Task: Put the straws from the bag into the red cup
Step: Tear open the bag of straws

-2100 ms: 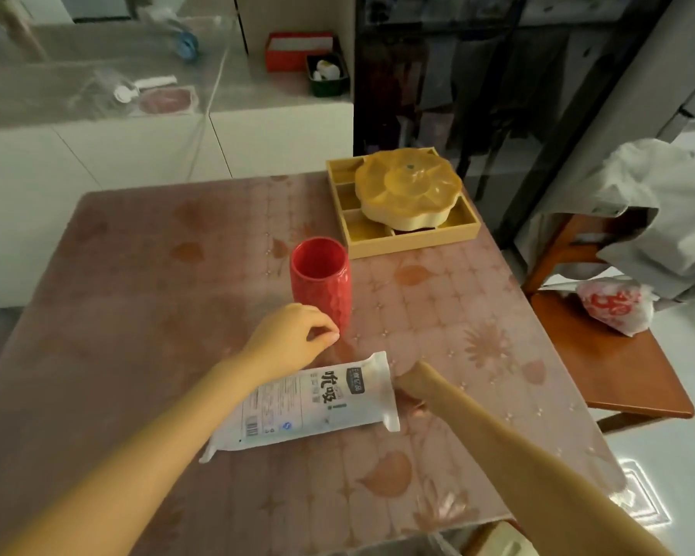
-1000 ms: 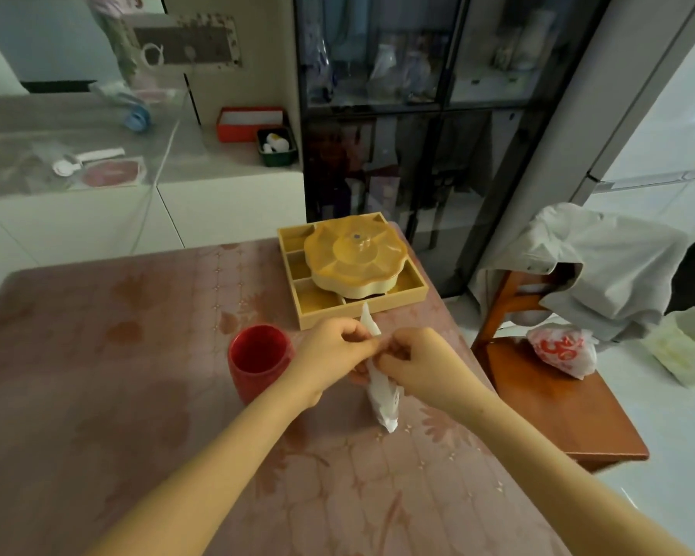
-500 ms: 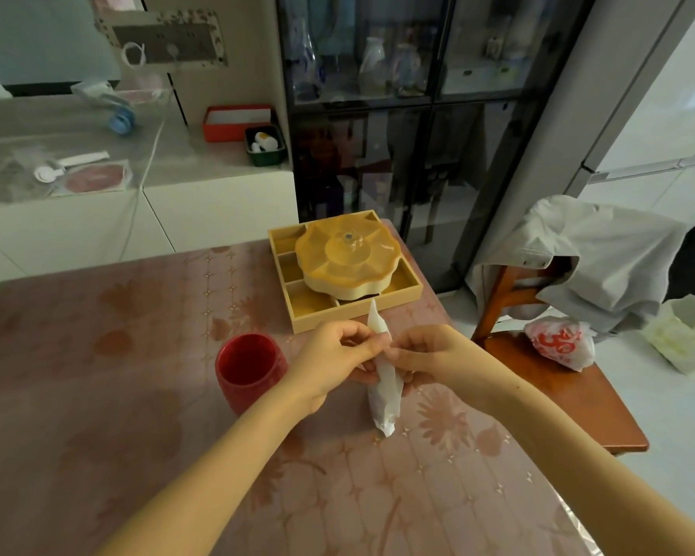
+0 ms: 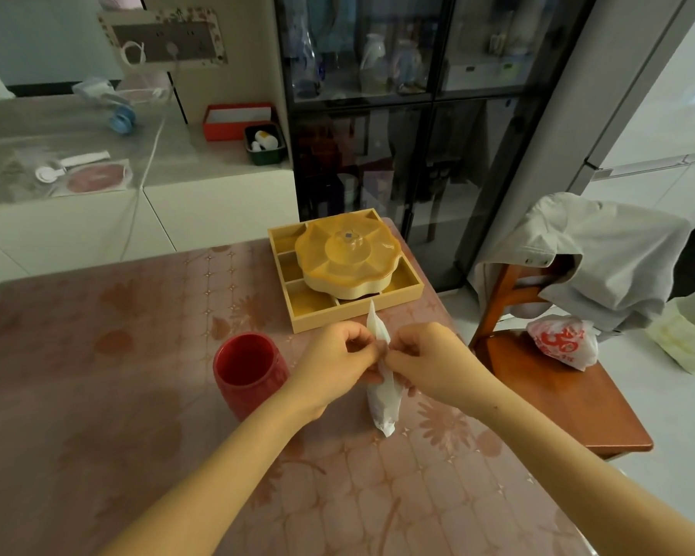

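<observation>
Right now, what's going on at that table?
A person holds the white straw bag upright over the table. The left hand and right hand both pinch it near the top, apparently to tear it open. No straws are out yet. The red cup stands just left of the hands and nothing shows inside it. A yellow compartment tray sits behind them.

There is one table (image 4: 97,375), one red cup (image 4: 251,373), one white bag (image 4: 384,399), one yellow tray (image 4: 318,321), one flower-shaped box (image 4: 348,254) and one wooden chair (image 4: 558,399). Two hands show: the left hand (image 4: 334,363) and the right hand (image 4: 430,361).
</observation>
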{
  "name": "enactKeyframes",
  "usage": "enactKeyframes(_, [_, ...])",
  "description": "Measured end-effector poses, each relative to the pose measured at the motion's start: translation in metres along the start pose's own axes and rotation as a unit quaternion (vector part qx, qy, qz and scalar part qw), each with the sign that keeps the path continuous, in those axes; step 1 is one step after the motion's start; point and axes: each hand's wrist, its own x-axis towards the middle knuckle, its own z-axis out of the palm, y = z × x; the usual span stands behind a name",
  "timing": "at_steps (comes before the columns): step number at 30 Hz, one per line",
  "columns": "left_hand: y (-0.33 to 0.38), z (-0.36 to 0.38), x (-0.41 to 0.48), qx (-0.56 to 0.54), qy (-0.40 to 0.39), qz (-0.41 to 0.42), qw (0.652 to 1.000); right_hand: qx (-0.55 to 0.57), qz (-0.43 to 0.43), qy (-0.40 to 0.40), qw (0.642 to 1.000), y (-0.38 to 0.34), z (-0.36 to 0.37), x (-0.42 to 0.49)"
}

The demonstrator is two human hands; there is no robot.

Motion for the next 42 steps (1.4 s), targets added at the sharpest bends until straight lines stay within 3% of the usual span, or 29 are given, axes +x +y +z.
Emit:
enactKeyframes(5, [0.0, 0.002, -0.002, -0.008, -0.016, 0.002, 1.0, 0.144, 0.044, -0.039, 0.988, 0.005, -0.002, -0.004])
enactKeyframes(12, [-0.001, 0.008, -0.001, 0.014, -0.009, 0.007, 1.0, 0.235, 0.082, -0.048, 0.967, 0.005, -0.004, -0.009])
enactKeyframes(19, [-0.001, 0.013, -0.002, 0.059, 0.001, 0.026, 0.998, 0.255, 0.086, -0.016, 0.963, 0.005, 0.002, -0.015])
enactKeyframes(22, [-0.002, 0.007, -0.006, 0.065, 0.022, 0.031, 0.997, 0.288, 0.105, 0.055, 0.95, 0.014, -0.009, -0.015])
enactKeyframes(24, [0.0, 0.0, -0.012, 0.098, 0.018, 0.034, 0.994, 0.261, 0.111, 0.112, 0.952, 0.023, -0.022, -0.015])
enactKeyframes(27, [0.01, -0.008, -0.017, 0.214, 0.014, 0.076, 0.974, 0.12, 0.081, 0.136, 0.98, 0.026, -0.026, -0.019])
enactKeyframes(30, [0.025, -0.015, -0.018, 0.296, 0.018, 0.117, 0.948, -0.012, 0.021, 0.177, 0.984, 0.021, -0.024, -0.024])
enactKeyframes(33, [0.033, -0.022, -0.017, 0.317, 0.002, 0.129, 0.94, -0.031, 0.006, 0.19, 0.981, 0.015, -0.025, -0.027])
enactKeyframes(38, [0.023, -0.021, -0.016, 0.164, -0.084, 0.068, 0.981, 0.002, 0.003, 0.189, 0.982, 0.002, -0.027, -0.029])
enactKeyframes(42, [0.009, 0.0, -0.016, 0.117, -0.141, 0.105, 0.977, 0.008, 0.008, 0.181, 0.983, -0.005, -0.037, -0.036])
